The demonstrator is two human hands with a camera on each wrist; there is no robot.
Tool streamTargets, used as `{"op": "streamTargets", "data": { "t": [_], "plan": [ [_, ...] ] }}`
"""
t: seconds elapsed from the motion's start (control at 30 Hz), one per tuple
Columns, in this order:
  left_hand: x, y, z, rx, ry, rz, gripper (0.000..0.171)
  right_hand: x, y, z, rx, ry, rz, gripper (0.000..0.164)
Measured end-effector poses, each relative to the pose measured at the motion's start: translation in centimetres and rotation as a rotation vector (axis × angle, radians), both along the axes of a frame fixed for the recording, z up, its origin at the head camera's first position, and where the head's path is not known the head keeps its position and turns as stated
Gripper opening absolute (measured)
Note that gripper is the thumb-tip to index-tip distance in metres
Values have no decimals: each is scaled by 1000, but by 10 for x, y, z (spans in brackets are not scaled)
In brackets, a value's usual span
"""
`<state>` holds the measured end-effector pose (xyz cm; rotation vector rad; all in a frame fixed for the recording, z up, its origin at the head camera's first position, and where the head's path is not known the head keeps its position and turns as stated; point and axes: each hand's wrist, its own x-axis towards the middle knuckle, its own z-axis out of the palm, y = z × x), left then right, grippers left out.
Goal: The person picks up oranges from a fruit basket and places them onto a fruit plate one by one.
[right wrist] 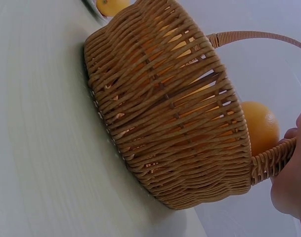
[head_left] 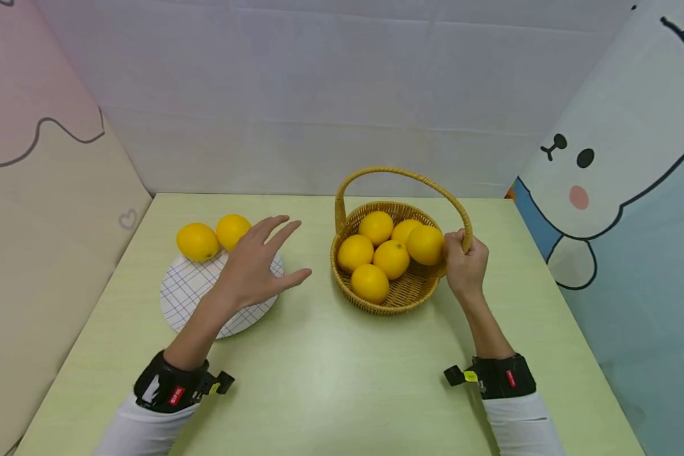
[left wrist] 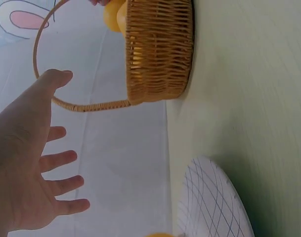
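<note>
A wicker basket (head_left: pixel 396 301) with a tall arched handle (head_left: pixel 399 170) holds several round yellow-orange fruits (head_left: pixel 370 283). My right hand (head_left: pixel 467 263) grips the handle's right side low down, close above the rim; in the right wrist view, part of that hand (right wrist: pixel 291 185) wraps the handle's base. One fruit (head_left: pixel 425 245) lies right beside these fingers. My left hand (head_left: pixel 253 266) hovers over a white plate with blue grid lines (head_left: pixel 185 285), fingers spread and thumb out, holding nothing. Two more fruits (head_left: pixel 197 242) (head_left: pixel 232 231) sit at the plate's far edge, one partly behind the left hand.
Everything stands on a pale green-yellow table (head_left: pixel 342 392). White cloth (head_left: pixel 296 95) rises along its back edge, and panels with cartoon drawings (head_left: pixel 621 190) flank both sides. Table surface lies between plate and basket.
</note>
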<state>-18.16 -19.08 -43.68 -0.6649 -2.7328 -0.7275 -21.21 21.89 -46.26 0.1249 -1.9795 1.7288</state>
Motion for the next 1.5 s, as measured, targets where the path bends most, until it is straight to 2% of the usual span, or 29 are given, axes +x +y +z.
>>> {"op": "streamTargets", "data": {
  "t": [0.37, 0.6, 0.8, 1.13, 1.37, 1.5],
  "plan": [
    [0, 52, 12, 0, 40, -172, 89, 1, 0, 1, 1, 8, -3, 43],
    [-8, 80, 13, -25, 73, -248, 86, 0, -1, 1, -2, 8, 1, 43],
    [-18, 102, 12, -32, 8, -285, 85, 0, -1, 1, -10, 10, 6, 44],
    [-40, 140, 16, -20, -63, -345, 83, 1, -2, 2, -20, 7, 4, 44],
    [-52, 161, 25, -30, -151, -357, 83, 1, -2, 2, -9, 23, 16, 43],
    [-60, 171, 31, -57, -155, -382, 83, 0, 0, 1, -1, 18, 14, 42]
  ]
}}
